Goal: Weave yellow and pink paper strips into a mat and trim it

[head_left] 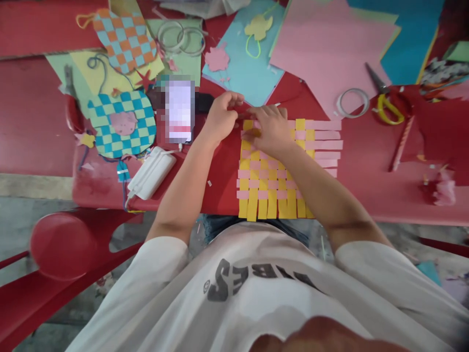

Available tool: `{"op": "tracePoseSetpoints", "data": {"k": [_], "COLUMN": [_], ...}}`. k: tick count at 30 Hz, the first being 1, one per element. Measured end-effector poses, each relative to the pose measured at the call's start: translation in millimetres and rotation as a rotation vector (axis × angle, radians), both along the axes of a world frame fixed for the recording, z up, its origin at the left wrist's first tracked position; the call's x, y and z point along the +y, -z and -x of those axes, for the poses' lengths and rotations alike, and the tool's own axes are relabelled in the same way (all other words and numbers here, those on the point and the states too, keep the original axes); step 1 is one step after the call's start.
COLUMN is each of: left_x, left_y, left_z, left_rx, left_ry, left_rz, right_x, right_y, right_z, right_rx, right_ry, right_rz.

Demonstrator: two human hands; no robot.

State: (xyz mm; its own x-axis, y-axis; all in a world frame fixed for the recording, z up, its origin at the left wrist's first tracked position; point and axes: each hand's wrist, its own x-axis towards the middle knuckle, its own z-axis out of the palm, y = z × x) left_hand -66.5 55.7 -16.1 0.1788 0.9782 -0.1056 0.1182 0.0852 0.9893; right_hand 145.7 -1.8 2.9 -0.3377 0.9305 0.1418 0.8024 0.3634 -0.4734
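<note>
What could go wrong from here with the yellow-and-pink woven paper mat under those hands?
The loose pink paper strip ends on the right edge of the yellow-and-pink woven paper mat look only lightly held, so they may slide out if the right hand drags across them. The left hand also works close to a blurred phone, which it might knock.

A single camera on the person's head looks forward and down, past the white T-shirt (234, 288) at the bottom of the view, onto the red plastic table (381, 195). The table is close under the lens and fills the upper half of the picture, and the woven paper mat (278, 190) on it comes near the centre of the view.
</note>
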Motion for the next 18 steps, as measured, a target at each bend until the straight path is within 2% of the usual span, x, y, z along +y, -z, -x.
{"op": "tracePoseSetpoints", "data": {"k": [4, 10, 18], "left_x": [0.8, -0.1, -0.4], "left_y": [7.0, 1.6, 10.0], "left_z": [0.2, -1.1, -5.4], "left_rx": [-0.039, -0.012, -0.029], "left_ry": [0.034, 0.049, 0.070], "left_rz": [-0.040, -0.072, -0.012], "right_x": [0.0, -3.9, -3.2], "right_y": [0.5, -2.8, 2.8], "right_z": [-0.3, 3.7, 1.9], "right_rx": [0.026, 0.058, 0.090], "right_ry": [-0.007, -0.008, -0.002], "right_rz": [0.010, 0.015, 0.014]}}
